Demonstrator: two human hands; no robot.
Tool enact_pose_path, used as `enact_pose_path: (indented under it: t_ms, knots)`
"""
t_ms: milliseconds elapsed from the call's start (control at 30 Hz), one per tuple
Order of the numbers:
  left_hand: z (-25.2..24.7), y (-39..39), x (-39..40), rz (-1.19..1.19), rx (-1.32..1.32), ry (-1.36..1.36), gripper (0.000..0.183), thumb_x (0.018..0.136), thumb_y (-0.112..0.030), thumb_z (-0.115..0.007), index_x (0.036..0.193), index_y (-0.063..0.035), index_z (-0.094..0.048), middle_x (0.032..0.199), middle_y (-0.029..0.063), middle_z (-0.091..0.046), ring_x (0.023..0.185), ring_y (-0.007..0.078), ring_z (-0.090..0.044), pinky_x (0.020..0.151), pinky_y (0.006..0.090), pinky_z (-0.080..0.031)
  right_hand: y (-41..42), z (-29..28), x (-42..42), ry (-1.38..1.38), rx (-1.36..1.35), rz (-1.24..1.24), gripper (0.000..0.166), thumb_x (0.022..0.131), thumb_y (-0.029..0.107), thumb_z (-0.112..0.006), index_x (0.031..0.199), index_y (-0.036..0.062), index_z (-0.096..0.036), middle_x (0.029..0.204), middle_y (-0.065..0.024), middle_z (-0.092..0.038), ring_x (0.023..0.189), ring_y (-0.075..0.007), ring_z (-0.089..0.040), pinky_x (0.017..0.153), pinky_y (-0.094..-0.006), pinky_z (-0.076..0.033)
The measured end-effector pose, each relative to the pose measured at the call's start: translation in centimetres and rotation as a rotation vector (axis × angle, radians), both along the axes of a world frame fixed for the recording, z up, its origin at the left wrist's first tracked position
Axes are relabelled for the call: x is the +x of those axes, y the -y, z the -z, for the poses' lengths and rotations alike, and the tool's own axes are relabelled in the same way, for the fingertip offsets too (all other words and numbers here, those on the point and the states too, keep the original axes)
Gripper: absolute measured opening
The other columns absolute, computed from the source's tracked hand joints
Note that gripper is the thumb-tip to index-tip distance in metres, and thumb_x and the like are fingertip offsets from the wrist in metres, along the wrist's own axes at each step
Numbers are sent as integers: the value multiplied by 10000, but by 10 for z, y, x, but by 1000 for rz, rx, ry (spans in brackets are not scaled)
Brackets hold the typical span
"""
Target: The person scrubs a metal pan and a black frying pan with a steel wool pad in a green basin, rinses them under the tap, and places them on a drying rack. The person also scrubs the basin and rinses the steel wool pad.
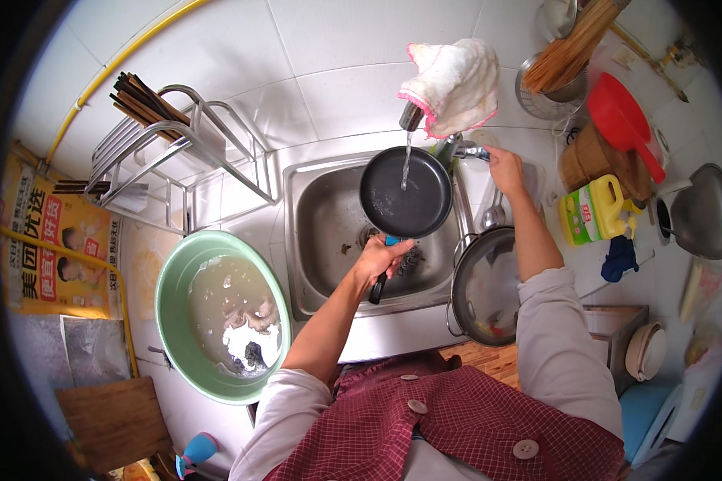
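Observation:
A black frying pan [400,207] is over the stainless steel sink [319,204], its handle in my left hand [380,260]. Water runs from the metal faucet spout [411,116] into the pan. My right hand [505,168] is at the faucet lever [478,153], with fingers bent on its end; how firmly they hold it cannot be told. A white cloth with a pink edge [454,87] hangs over the faucet. Below the pan, a dark scouring pad [409,261] lies in the sink near the drain.
A green basin [165,288] of cloudy water stands left of the sink. On the right are a wide two-handled pan [484,288], partly under my right forearm, a yellow detergent jug [595,210] and a red ladle [620,114]. A metal rack [198,132] with chopsticks stands at the back left.

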State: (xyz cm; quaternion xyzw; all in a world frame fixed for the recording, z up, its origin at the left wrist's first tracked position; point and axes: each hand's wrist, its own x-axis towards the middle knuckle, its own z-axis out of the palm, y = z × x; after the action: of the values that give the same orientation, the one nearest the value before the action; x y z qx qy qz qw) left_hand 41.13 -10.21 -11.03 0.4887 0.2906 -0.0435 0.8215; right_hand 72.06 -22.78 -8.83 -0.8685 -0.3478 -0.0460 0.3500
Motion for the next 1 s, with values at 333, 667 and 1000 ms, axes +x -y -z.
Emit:
enact_pose_path:
  t_ms: [333, 667, 1000]
  knots:
    - [-42, -16, -33, -14, 469, -174, 253, 889, -270, -603, 881, -20, -569, 607, 25, -542, 488, 97, -477, 418, 265, -387, -1, 19, 17, -250, 110, 31, 278, 847, 27, -493, 1079, 57, -642, 842, -208, -654, 776, -259, -674, 716, -337, -506]
    - [-38, -11, -15, -117, 1382, -228, 205, 751, -85, -575, 909, 8, -481, 789, 246, -607, 738, 453, -588, 651, 507, -470, -5, 0, -14, 503, -116, 70, 254, 817, 87, -544, 1049, 71, -646, 931, -194, -642, 883, -319, -624, 781, -385, -487]
    - [-79, -26, 15, 183, 1691, -278, 128, 738, -52, -584, 843, 3, -537, 846, 211, -623, 771, 371, -640, 663, 437, -526, -75, -17, -169, 154, 222, -526, 338, 859, 188, -574, 1147, 13, -565, 1200, -199, -550, 1136, -342, -506, 955, -422, -405]
